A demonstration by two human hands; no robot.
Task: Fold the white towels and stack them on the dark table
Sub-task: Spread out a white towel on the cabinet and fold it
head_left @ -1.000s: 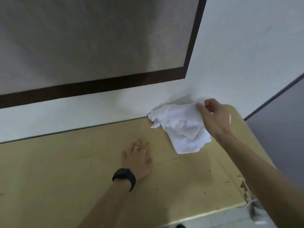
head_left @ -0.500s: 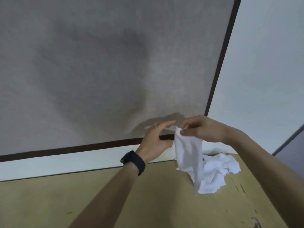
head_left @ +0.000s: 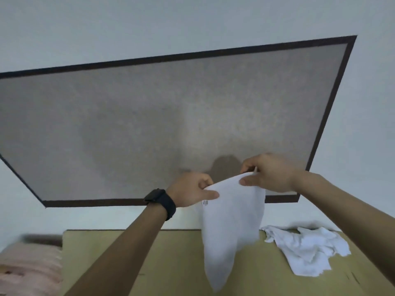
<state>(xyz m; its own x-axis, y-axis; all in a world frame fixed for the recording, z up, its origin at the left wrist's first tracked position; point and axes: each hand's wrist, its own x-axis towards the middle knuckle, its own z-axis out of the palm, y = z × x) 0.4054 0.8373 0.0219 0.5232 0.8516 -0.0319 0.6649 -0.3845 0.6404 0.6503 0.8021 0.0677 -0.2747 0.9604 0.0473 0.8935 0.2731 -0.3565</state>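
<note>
Item 1: towel (head_left: pixel 230 227), white, in the air above the counter (head_left: pixel 149 263). It is held by its top edge and hangs to a point at 6 o'clock, with a small label near its upper left corner.

Item 2: left hand (head_left: pixel 192 192), watch (head_left: pixel 160 202) on the wrist. Thumb and fingers pinch the towel's top edge at its 10 o'clock corner.

Item 3: right hand (head_left: pixel 267 173). It pinches the same edge at about 1 o'clock, close to the left hand.

Item 4: pile of towels (head_left: pixel 305 251), white and crumpled. It lies on the counter against the wall, at 4 o'clock from the held towel and apart from it.

Item 5: wall panel (head_left: pixel 171 124), grey with a dark frame, at 12 o'clock.

Item 6: pink soft bundle (head_left: pixel 30 268), blurred, off the counter's left end at 8 o'clock.

No dark table is in view.

Step in hand, as judged: opening the towel before the first fold.

Advice:
- Slide the hands apart along the edge until each holds a true corner.
- Let the cloth hang flat and square.
- Lay it on the bare counter at 7 o'clock, clear of the pile.
- Keep the top edge taut, or the bunched middle will fold crooked.
</note>
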